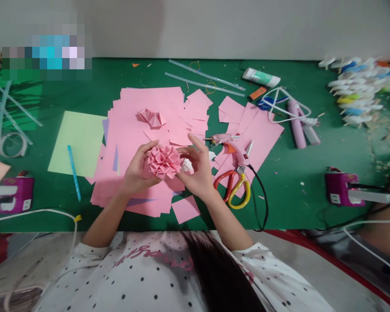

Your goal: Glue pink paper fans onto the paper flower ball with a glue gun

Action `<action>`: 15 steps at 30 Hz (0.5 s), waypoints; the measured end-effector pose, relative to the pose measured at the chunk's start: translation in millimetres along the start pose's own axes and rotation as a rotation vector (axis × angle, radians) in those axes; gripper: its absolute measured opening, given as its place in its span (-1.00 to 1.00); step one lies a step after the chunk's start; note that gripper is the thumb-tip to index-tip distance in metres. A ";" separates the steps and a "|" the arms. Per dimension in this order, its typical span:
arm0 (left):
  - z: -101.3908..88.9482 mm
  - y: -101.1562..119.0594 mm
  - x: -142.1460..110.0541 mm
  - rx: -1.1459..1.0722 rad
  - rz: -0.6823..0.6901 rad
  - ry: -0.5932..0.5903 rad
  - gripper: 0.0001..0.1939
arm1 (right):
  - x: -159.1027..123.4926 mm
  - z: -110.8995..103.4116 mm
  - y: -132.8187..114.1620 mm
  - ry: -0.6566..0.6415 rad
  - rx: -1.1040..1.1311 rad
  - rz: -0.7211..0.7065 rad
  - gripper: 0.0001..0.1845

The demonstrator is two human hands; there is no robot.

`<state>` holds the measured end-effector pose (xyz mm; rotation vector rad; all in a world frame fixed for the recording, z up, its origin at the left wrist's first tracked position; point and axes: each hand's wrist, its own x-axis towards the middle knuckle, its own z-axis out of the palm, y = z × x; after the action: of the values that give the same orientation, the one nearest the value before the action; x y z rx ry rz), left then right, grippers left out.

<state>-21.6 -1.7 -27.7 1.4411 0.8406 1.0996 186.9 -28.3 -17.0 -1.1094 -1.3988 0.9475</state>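
Observation:
Both hands hold a folded pink paper flower (164, 161) above a pile of pink paper sheets (149, 112) on the green table (295, 182). My left hand (137, 169) cups its left side with the fingers curled round it. My right hand (197, 167) pinches its right edge, with one finger raised. A smaller folded pink piece (152, 117) lies on the sheets behind the flower.
A pink glue gun (234, 145) and red-and-yellow scissors (234, 187) lie right of my hands. A light green sheet (78, 143) with a blue pen (74, 171) is at the left. Glue sticks (208, 80), a tube (260, 77) and purple rolls (300, 125) sit further back.

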 end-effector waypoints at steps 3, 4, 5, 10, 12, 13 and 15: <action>-0.9 -2.3 -0.2 0.046 0.021 0.052 -0.25 | -1.0 -4.2 2.3 -0.058 -0.087 -0.067 -0.04; -0.6 -2.9 -0.3 0.047 0.028 0.058 -0.29 | -1.1 -4.8 2.9 -0.088 -0.101 -0.098 0.03; -0.1 -3.2 -0.3 0.051 0.037 0.060 -0.32 | -1.1 -5.2 3.5 -0.114 -0.111 -0.133 0.09; 2.5 -2.8 -0.4 0.116 0.126 0.029 -0.39 | -2.0 -7.3 7.9 -0.111 -0.129 -0.249 0.05; 1.9 -3.3 -0.2 0.124 0.151 0.011 -0.38 | -2.6 -9.5 9.2 -0.087 -0.137 -0.218 -0.01; 1.2 -3.9 -0.1 0.127 0.163 0.007 -0.37 | -2.7 -10.7 9.4 -0.078 -0.148 -0.198 -0.04; 0.1 -5.2 0.1 0.136 0.182 0.004 -0.38 | -2.2 -13.1 8.5 -0.067 -0.176 -0.176 -0.09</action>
<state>-21.1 -0.7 -32.8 1.6555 0.8117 1.1997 200.9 -28.6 -24.2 -1.0708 -1.6309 0.7519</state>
